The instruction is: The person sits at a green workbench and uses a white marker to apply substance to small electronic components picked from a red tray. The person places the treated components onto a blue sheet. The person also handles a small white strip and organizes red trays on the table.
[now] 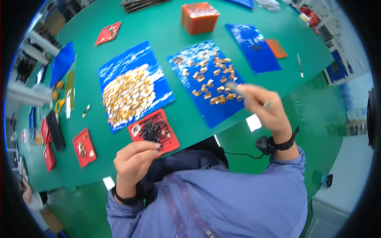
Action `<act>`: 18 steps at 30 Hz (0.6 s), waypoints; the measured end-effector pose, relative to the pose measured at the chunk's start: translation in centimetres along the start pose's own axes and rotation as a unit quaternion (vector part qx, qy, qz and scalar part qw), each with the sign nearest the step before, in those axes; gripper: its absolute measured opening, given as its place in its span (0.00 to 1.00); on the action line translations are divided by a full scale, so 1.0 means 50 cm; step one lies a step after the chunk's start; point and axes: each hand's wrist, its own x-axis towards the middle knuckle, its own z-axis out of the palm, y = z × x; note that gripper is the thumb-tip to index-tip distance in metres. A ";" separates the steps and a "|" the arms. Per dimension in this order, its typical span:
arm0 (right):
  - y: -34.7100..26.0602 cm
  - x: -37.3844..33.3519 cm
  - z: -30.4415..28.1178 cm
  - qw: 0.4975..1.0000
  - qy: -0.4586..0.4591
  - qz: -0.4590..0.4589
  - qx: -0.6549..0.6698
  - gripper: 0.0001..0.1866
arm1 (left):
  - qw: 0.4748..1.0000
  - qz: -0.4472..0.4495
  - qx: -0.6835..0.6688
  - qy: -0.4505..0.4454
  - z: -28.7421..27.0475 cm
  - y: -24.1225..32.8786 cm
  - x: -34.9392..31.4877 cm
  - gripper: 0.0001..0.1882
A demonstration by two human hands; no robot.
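My left hand (135,160) is closed in a pinch at the near edge of a red tray (173,143). Whatever lies between its fingertips is too small to make out. Many small black pieces (154,130) and a pale ring-shaped piece fill the tray. To the right, my right hand (265,106) grips a slim grey tool (234,85), blurred, perhaps tweezers. The tool's tip reaches over a blue sheet (212,113) scattered with small brown and tan square pieces (207,95). Left of that, another blue sheet (162,87) carries a dense heap of small white and amber pieces (129,93).
An orange block (199,20) stands at the back of the green table (143,23). Nearby lie a third blue sheet (254,47), an orange pad (276,48) and a thin pen-like stick (300,65). Red trays (84,148) and yellow scissors (59,105) lie leftward.
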 end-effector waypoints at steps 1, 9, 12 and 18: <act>-0.031 0.014 0.024 0.992 -0.098 -0.070 -0.049 0.18 | 1.000 0.012 0.002 -0.001 -0.004 0.005 -0.004 0.07; -0.044 0.030 0.161 0.948 -0.229 -0.219 0.040 0.18 | 0.997 0.069 -0.033 -0.023 -0.010 -0.002 -0.011 0.06; -0.045 0.034 0.170 0.944 -0.240 -0.220 0.051 0.17 | 0.997 0.071 -0.036 -0.012 -0.017 -0.003 -0.014 0.06; -0.041 0.036 0.180 0.945 -0.242 -0.215 0.052 0.19 | 0.996 0.074 -0.040 -0.016 -0.025 -0.005 -0.016 0.06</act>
